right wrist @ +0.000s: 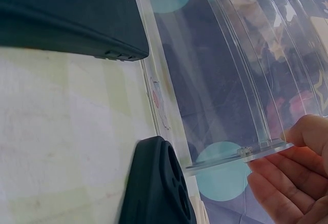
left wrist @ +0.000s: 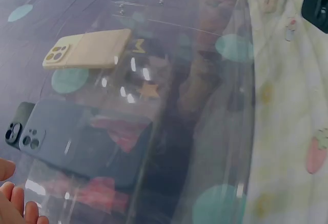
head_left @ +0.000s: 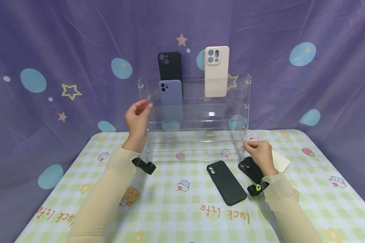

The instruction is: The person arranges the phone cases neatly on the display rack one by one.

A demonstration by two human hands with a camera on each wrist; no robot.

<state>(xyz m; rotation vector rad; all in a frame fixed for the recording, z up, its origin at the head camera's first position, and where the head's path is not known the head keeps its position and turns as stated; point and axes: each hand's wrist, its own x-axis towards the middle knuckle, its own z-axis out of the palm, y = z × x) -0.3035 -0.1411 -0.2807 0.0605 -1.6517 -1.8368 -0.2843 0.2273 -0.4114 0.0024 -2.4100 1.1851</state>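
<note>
A clear acrylic tiered display rack (head_left: pixel 197 157) stands between my hands. My left hand (head_left: pixel 137 118) has its thumb and fingertips at the rack's left side panel, and its fingers (left wrist: pixel 18 198) show low in the left wrist view. My right hand (right wrist: pixel 302 175) pinches the edge of the right side panel between thumb and fingers. On the top tier stand a black phone case (head_left: pixel 170 64) and a cream phone case (head_left: pixel 216 72). A blue-grey phone case (head_left: pixel 171 96) stands one tier lower, overlapping the black one.
In front of the rack lies a dark phone case (head_left: pixel 226 183). A smaller black case (head_left: pixel 251 168) and a cream case (head_left: pixel 280 161) lie by my right hand, partly covered by it. A checked tablecloth (head_left: pixel 164 209) covers the table, and a purple curtain (head_left: pixel 88 37) hangs behind.
</note>
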